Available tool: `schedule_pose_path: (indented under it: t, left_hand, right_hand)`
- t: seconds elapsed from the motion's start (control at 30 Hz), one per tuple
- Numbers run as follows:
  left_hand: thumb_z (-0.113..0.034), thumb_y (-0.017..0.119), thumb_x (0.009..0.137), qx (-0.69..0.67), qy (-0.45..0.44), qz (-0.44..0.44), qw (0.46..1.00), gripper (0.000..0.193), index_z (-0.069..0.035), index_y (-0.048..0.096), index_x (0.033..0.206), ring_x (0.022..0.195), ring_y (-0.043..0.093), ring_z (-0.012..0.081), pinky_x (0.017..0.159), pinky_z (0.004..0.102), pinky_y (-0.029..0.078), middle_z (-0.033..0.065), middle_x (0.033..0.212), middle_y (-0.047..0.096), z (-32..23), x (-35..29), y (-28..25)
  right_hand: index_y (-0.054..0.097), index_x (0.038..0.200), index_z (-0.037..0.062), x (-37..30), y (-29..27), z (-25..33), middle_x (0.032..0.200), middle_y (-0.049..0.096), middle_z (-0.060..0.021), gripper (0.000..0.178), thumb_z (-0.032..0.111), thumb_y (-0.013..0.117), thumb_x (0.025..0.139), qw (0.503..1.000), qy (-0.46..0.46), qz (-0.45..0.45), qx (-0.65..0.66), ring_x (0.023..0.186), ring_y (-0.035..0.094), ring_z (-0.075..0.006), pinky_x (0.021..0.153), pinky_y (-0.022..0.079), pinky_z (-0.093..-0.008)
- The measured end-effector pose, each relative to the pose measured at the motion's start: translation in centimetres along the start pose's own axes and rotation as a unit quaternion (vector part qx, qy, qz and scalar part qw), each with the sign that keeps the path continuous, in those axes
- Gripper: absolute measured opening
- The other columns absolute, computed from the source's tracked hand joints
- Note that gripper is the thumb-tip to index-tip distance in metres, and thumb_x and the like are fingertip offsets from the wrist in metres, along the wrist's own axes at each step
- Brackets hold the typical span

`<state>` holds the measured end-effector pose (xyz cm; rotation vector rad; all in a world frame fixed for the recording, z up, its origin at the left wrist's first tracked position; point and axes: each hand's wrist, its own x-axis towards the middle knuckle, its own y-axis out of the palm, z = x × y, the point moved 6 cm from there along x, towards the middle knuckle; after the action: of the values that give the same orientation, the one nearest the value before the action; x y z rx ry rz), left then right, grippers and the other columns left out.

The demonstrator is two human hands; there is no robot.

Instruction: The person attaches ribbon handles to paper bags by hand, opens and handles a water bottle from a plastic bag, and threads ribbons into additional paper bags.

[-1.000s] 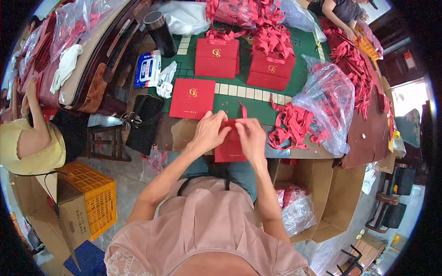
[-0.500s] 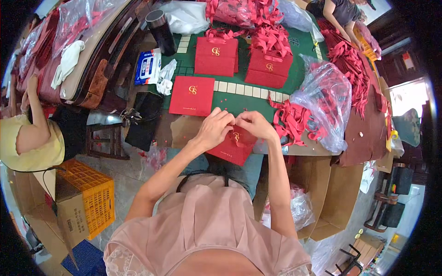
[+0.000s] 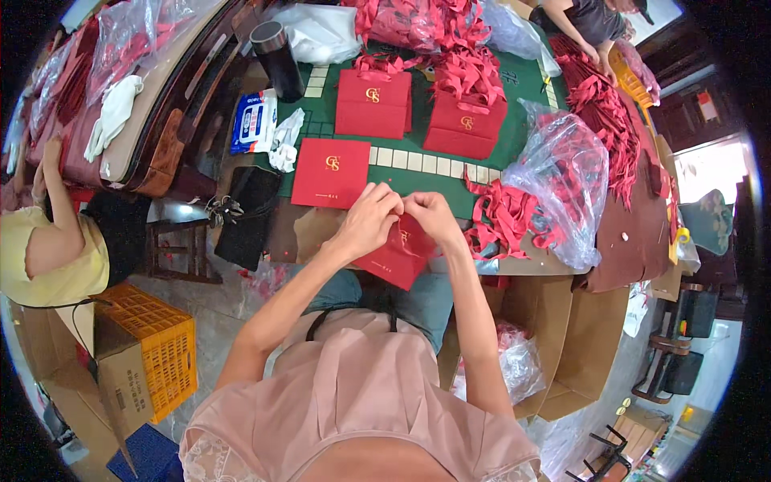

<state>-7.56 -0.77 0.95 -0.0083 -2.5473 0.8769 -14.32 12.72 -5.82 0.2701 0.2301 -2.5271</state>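
At near edge of table [image 3: 293, 229], pinching upper edge of tilted red bag [image 3: 397, 259] with both hands: left hand [image 3: 371, 215] curled over one part, right hand [image 3: 436, 218] nipping with thumb and forefinger just beside. Held slanting, partly past table edge, above lap. Just beyond, to left, flat red bag [image 3: 331, 173], face up. To right, red ribbons [image 3: 504, 215] heaped beside clear plastic bag [image 3: 572, 177]. Farther back, standing red bags [image 3: 373, 108] on green tabletop [image 3: 434, 189].

Risks, by judgement: could crease or tear at pinched edge if tugged unevenly between hands. Could drop lapward if both pinches loosen, probably lacking support below. Could snag loose ribbons with right wrist, being so near heap.

Hidden behind knuckles: most of pinched edge, left fingertips too. Cannot tell about any ribbon end between fingers; too small. Cut off at left rim: co-worker in yellow top [image 3: 56, 249].
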Motion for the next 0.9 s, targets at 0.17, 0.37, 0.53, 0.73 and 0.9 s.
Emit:
schedule_pose_path:
  t: [0.17,0.37,0.53,0.73,0.9]
  left_hand:
    - [0.0,0.07,0.078,-0.041,-0.05,0.015,0.998,0.017,-0.004,0.057,0.087,0.09,0.054,0.0343,0.078,0.0431,0.045,0.0127,0.09,0.054,-0.4,-0.8,2.2]
    - [0.0,0.069,0.082,-0.041,-0.094,-0.018,0.995,0.02,-0.002,0.063,0.101,0.089,0.062,0.0292,0.073,0.0361,0.053,0.0131,0.098,0.06,2.0,-1.6,2.0]
    - [-0.005,0.065,0.086,0.031,-0.133,-0.044,0.99,0.017,-0.004,0.06,0.102,0.091,0.059,0.0372,0.078,0.0462,0.05,0.0148,0.096,0.061,3.2,0.1,0.6]
    - [-0.027,0.078,0.079,0.19,-0.171,0.021,0.967,0.026,-0.004,0.065,0.083,0.087,0.062,0.0336,0.075,0.0448,0.05,0.015,0.084,0.066,3.7,2.3,2.9]
    - [-0.02,0.077,0.078,0.2,-0.179,0.029,0.963,0.021,-0.004,0.065,0.082,0.082,0.063,0.0335,0.075,0.0452,0.05,0.014,0.08,0.067,5.3,1.5,4.6]
  right_hand:
    - [0.073,0.088,-0.0027,1.9,-3.2,-0.5,0.083,0.072,-0.0033,0.021,0.016,0.065,0.092,0.991,-0.034,-0.125,0.018,0.077,0.062,-0.0082,0.074,0.05,-0.0263]
    - [0.075,0.096,0.0021,0.2,-6.0,0.2,0.086,0.074,-0.0109,0.023,0.022,0.065,0.092,0.966,-0.046,-0.214,-0.135,0.079,0.07,-0.0165,0.072,0.052,-0.0299]
    - [0.072,0.09,0.0035,-1.7,-6.4,1.5,0.08,0.072,-0.0125,0.024,0.027,0.074,0.086,0.923,-0.023,-0.279,-0.263,0.077,0.071,-0.0253,0.071,0.054,-0.0361]
    - [0.065,0.085,0.0056,-0.5,-4.8,0.2,0.077,0.068,-0.0132,0.024,0.027,0.077,0.082,0.896,-0.045,-0.276,-0.345,0.072,0.068,-0.0322,0.065,0.052,-0.0435]
    - [0.066,0.091,0.0035,-0.9,-3.8,0.4,0.08,0.07,-0.0148,0.014,0.016,0.071,0.088,0.955,-0.065,-0.215,-0.194,0.073,0.07,-0.0267,0.067,0.053,-0.0362]
